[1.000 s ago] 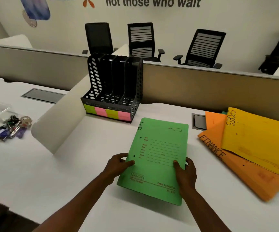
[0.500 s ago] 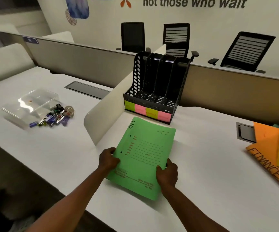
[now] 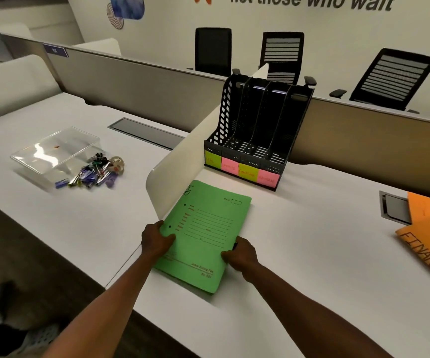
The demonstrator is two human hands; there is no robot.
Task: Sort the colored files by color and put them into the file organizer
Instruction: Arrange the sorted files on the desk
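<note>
Gripping the green file (image 3: 203, 236) at its side edges, the left hand (image 3: 157, 241) and right hand (image 3: 239, 257) hold it low over the counter (image 3: 312, 254), near the white divider (image 3: 182, 161). Risk: its far corner could catch that divider, or the file enter the wrong labelled slot. The black file organizer (image 3: 257, 125) beyond appears empty; orange files (image 3: 425, 228) lie at right.

a: count of files in the grip?
b: one green file (image 3: 203, 236), held by two hands, left hand (image 3: 157, 241) and right hand (image 3: 241, 255).
a: beyond the grip?
b: one file organizer (image 3: 257, 130) with four slots and four sticky labels: two yellow-green, two pink. three chairs behind it.
a: right of the grip?
b: one orange file (image 3: 427, 236) and one yellow edge.
</note>
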